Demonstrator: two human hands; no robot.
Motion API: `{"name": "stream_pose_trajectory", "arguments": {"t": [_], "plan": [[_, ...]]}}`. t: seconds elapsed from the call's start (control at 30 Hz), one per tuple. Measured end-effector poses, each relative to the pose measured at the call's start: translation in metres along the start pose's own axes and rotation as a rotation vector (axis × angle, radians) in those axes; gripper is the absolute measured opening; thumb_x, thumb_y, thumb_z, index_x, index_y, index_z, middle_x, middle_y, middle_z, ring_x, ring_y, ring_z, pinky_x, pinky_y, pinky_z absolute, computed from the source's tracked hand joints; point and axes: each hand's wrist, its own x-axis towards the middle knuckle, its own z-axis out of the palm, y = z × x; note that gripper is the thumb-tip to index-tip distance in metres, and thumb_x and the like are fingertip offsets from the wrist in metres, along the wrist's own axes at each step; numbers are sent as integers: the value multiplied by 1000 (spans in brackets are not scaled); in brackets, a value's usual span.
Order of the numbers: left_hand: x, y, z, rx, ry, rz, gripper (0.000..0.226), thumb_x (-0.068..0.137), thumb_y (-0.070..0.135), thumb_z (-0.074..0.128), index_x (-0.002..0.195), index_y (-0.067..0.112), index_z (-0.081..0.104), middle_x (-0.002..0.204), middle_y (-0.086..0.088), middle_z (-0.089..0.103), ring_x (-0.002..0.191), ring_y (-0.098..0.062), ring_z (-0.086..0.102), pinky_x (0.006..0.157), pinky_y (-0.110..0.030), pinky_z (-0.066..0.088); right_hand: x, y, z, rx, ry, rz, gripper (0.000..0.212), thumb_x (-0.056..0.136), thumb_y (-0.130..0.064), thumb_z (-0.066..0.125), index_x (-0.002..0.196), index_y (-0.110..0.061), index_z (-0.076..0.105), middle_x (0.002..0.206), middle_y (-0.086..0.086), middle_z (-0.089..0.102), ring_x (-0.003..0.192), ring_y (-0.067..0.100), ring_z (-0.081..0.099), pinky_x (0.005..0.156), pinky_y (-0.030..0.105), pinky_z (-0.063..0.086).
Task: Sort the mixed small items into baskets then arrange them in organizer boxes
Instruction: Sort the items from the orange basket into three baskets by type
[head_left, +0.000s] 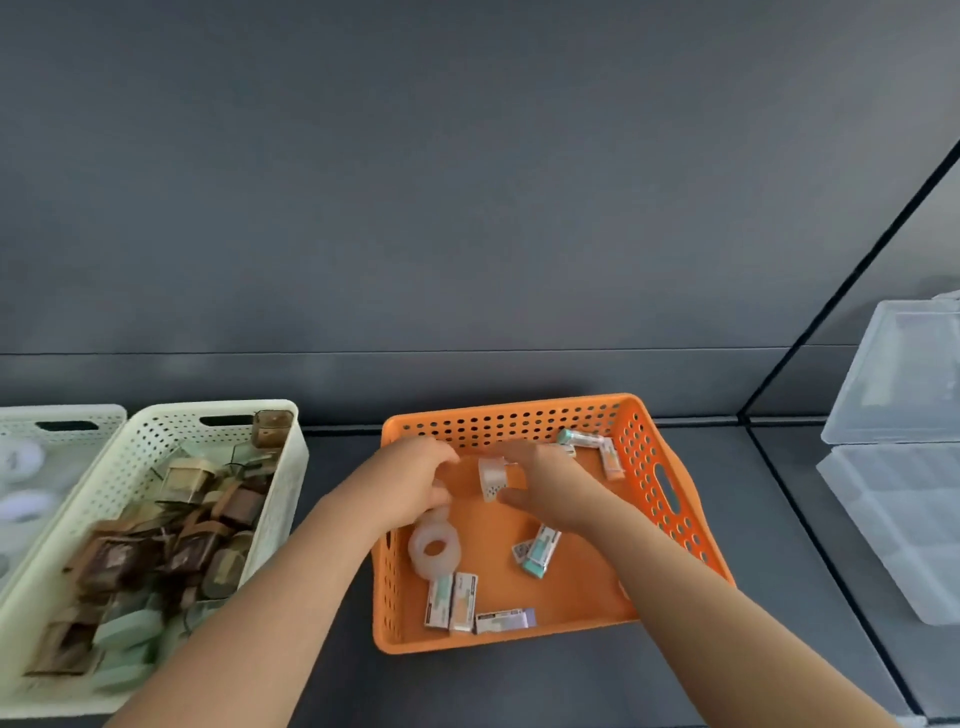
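An orange perforated basket (670, 488) sits in the middle of the dark table. Inside it lie several small printed boxes (451, 603) and translucent tape rolls (434, 548). My left hand (415, 478) is inside the basket at its far left, fingers curled over a tape roll. My right hand (545, 486) pinches a small clear tape roll (491, 477) between thumb and fingers near the basket's far wall.
A cream basket (280, 499) on the left holds several brown and green packets. A white basket (62, 423) stands at the far left edge. Two clear plastic organizer boxes (904, 395) are stacked at the right.
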Motion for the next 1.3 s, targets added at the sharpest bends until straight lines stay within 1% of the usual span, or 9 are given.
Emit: {"name": "stream_pose_trajectory", "arguments": {"t": [0.1,0.2,0.37,0.53,0.63,0.77,1.0,1.17,1.3], "plan": [[1,-1,-6,147,-51,5,49,86,18,64,133,25,52,133,3,53,115,-16,54,94,-33,48,5,6,1,23,-24,16,56,82,-22,71,132,-30,47,125,-4,57,104,13,57,84,25,51],[3,-1,-12,319,-70,51,37,85,18,64,122,25,59,118,3,61,104,-17,58,82,-30,50,0,13,-4,99,-91,8,66,81,-20,72,136,-36,40,121,-8,49,98,12,56,75,23,52],[9,0,-11,506,-37,104,13,87,12,57,93,17,67,91,1,63,85,-17,58,71,-31,50,-11,14,-8,170,-135,0,63,79,-17,74,132,-35,46,128,-7,48,107,14,54,85,27,54],[4,2,-13,261,66,33,10,89,18,57,88,22,66,86,3,64,78,-13,62,62,-25,50,-14,8,-11,248,-24,17,62,77,-17,75,131,-31,48,128,-8,51,106,12,55,83,25,52],[-19,-6,-21,28,270,-18,11,90,24,58,93,28,67,88,11,63,82,-7,60,72,-32,54,-12,-4,-15,261,89,-37,61,77,-19,76,132,-28,48,129,-6,50,105,12,55,86,26,50],[-72,-35,-33,-210,529,-94,10,88,18,61,92,24,68,86,13,66,81,-3,61,74,-28,53,-3,-45,-11,300,177,-147,59,78,-22,74,131,-28,48,121,-9,52,104,7,55,86,20,46],[-187,-143,-50,-333,785,-375,15,87,13,64,96,23,69,88,12,68,83,-6,62,77,-24,48,25,-168,43,408,106,-300,55,76,-23,75,126,-25,54,115,-12,59,103,0,58,90,16,47],[-248,-255,-65,-299,807,-562,12,86,6,65,93,14,71,84,4,68,80,-17,64,75,-27,45,46,-269,99,437,19,-323,51,77,-21,75,123,-25,53,104,-20,58,96,-4,56,85,11,45],[-267,-330,-67,-252,695,-606,10,86,8,65,94,12,70,92,-3,71,84,-19,65,80,-34,52,59,-327,149,293,-36,-328,38,78,-29,73,112,-27,55,104,-10,60,94,6,57,87,27,50]]}}
